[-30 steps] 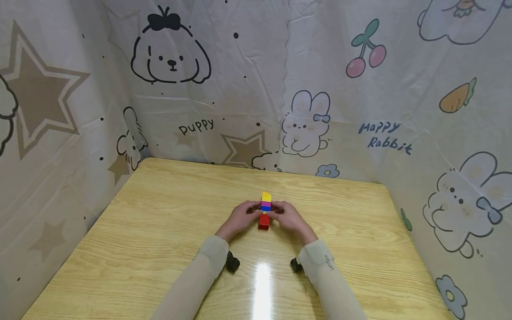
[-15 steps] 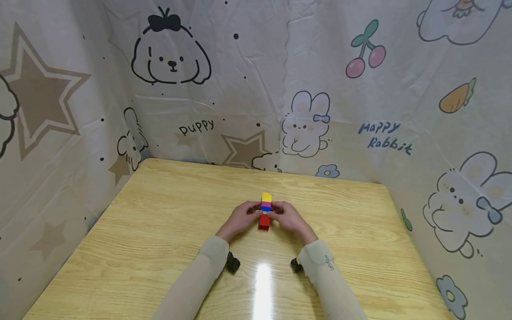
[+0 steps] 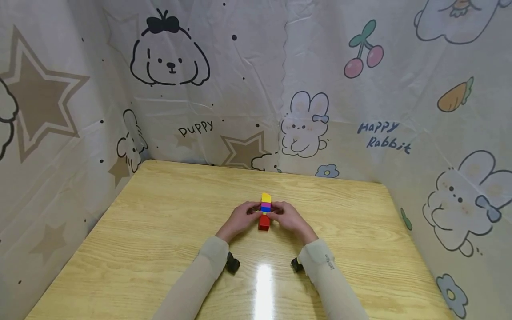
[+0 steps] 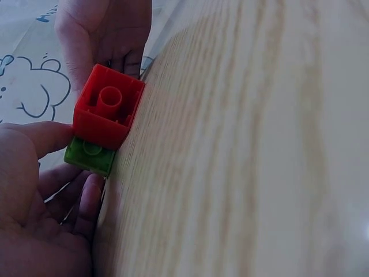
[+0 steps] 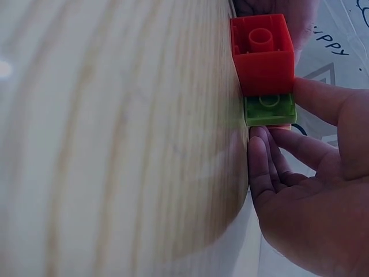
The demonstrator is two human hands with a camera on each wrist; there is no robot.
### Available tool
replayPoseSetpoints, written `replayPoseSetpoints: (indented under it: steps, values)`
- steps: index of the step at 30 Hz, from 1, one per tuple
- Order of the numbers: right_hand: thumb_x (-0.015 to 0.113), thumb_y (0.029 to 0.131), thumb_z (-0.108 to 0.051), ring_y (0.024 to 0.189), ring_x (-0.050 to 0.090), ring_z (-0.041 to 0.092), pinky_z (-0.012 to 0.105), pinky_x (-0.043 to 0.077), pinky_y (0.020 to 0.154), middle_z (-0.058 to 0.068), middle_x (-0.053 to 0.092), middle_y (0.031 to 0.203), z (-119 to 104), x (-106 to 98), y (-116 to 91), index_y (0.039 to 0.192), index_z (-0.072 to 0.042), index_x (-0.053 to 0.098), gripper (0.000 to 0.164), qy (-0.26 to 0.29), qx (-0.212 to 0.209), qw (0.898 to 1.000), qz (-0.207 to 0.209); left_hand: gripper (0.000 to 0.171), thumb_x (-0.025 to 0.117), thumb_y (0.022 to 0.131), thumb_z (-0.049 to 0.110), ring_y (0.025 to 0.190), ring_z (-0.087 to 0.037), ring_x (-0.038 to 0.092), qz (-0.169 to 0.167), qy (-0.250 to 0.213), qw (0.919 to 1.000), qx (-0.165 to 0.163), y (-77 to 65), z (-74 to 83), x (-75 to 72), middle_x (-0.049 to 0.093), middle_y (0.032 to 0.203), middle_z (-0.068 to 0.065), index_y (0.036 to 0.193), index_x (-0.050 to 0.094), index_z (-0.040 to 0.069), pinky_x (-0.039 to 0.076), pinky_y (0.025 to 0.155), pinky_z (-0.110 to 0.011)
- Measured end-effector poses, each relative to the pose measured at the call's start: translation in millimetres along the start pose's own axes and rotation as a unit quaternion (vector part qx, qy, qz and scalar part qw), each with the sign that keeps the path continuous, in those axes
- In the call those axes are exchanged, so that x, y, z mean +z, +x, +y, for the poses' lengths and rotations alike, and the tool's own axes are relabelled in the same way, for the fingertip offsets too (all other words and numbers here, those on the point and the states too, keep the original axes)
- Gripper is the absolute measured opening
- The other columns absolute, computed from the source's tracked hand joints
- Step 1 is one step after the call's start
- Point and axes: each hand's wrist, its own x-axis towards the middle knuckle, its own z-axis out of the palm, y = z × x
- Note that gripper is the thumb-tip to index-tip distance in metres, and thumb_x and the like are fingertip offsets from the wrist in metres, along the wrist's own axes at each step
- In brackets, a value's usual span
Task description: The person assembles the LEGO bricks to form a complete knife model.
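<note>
A stack of toy building bricks lies on the table between the two hands. From its far end in the head view come a yellow brick (image 3: 266, 198), a purple brick (image 3: 266, 205) and a blue brick (image 3: 266, 209). At the near end a hollow red brick (image 3: 264, 223) shows its open underside (image 4: 109, 103) in the left wrist view. A flat green brick (image 5: 271, 118) sits against the red one. My left hand (image 3: 241, 218) pinches the stack from the left with thumb and fingers. On the opposite side my right hand (image 3: 290, 219) grips it the same way.
The stack rests on a wood-grain table (image 3: 168, 204). A patterned curtain (image 3: 240, 102) hangs behind the table and along both sides. Black wrist devices (image 3: 233, 263) sit at the cuffs, close over the tabletop.
</note>
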Motion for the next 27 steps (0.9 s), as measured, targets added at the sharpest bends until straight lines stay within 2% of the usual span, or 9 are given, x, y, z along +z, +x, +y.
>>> replayPoseSetpoints:
  steps: [4, 11, 15, 19, 22, 25, 27]
  values:
    - [0.067, 0.103, -0.022, 0.111, 0.062, 0.025, 0.041, 0.054, 0.096, 0.012, 0.067, 0.123, -0.8, 0.6, 0.5, 0.144, 0.000, 0.058, 0.047, -0.001, -0.006, 1.000, 0.005, 0.042, 0.063, 0.105, 0.028, 0.115, -0.026, 0.061, 0.000, -0.006, 1.0000, -0.003, 0.2, 1.9, -1.7, 0.067, 0.131, -0.010, 0.143, 0.061, 0.010, 0.051, 0.105, -0.048]
    - [0.068, 0.102, -0.022, 0.116, 0.065, 0.026, 0.044, 0.055, 0.101, 0.013, 0.068, 0.130, -0.8, -1.5, -2.9, 0.147, 0.000, 0.054, 0.052, 0.003, -0.006, 1.000, 0.015, 0.049, 0.064, 0.104, 0.029, 0.121, -0.027, 0.062, -0.011, -0.029, 0.9988, -0.038, 1.3, 7.4, -7.2, 0.066, 0.134, -0.010, 0.149, 0.055, 0.010, 0.049, 0.109, -0.049]
    - [0.067, 0.102, -0.023, 0.121, 0.063, 0.027, 0.046, 0.053, 0.106, 0.012, 0.066, 0.134, -0.1, -8.0, -6.9, 0.151, -0.003, 0.050, 0.055, -0.020, -0.010, 1.000, 0.013, 0.049, 0.063, 0.105, 0.027, 0.126, -0.028, 0.061, -0.021, -0.016, 0.9993, -0.025, -1.4, 4.7, -20.9, 0.063, 0.140, -0.009, 0.152, 0.052, 0.015, 0.049, 0.111, -0.049]
    - [0.065, 0.104, -0.028, 0.123, 0.062, 0.030, 0.048, 0.050, 0.109, 0.013, 0.064, 0.136, 2.5, -22.2, -9.6, 0.153, -0.005, 0.048, 0.057, -0.062, -0.024, 0.998, 0.005, 0.052, 0.062, 0.105, 0.025, 0.128, -0.030, 0.060, -0.049, 0.045, 0.9977, 0.014, -5.4, 0.5, -47.3, 0.058, 0.148, -0.009, 0.155, 0.048, 0.017, 0.049, 0.111, -0.051]
    - [0.063, 0.105, -0.034, 0.123, 0.061, 0.032, 0.051, 0.050, 0.108, 0.016, 0.063, 0.136, 6.3, -36.1, -11.6, 0.154, -0.005, 0.047, 0.060, -0.091, -0.035, 0.995, -0.002, 0.055, 0.063, 0.105, 0.025, 0.135, -0.035, 0.055, -0.061, 0.114, 0.9906, 0.044, -9.0, -3.2, -73.1, 0.052, 0.155, -0.012, 0.157, 0.046, 0.016, 0.044, 0.114, -0.055]
    - [0.059, 0.106, -0.039, 0.124, 0.060, 0.035, 0.053, 0.049, 0.109, 0.018, 0.060, 0.137, 12.7, -51.0, -16.1, 0.156, -0.007, 0.044, 0.062, -0.121, -0.043, 0.992, -0.001, 0.057, 0.063, 0.105, 0.028, 0.142, -0.040, 0.048, -0.054, 0.210, 0.9738, 0.069, -13.1, -10.5, -100.1, 0.050, 0.157, -0.016, 0.157, 0.045, 0.016, 0.039, 0.118, -0.059]
    - [0.057, 0.106, -0.042, 0.127, 0.058, 0.037, 0.056, 0.047, 0.110, 0.019, 0.056, 0.141, 17.5, -61.1, -20.3, 0.159, -0.009, 0.041, 0.064, -0.153, -0.047, 0.987, 0.003, 0.058, 0.063, 0.105, 0.030, 0.143, -0.044, 0.046, -0.042, 0.277, 0.9563, 0.082, -16.9, -17.3, -117.0, 0.050, 0.156, -0.018, 0.157, 0.045, 0.015, 0.038, 0.117, -0.063]
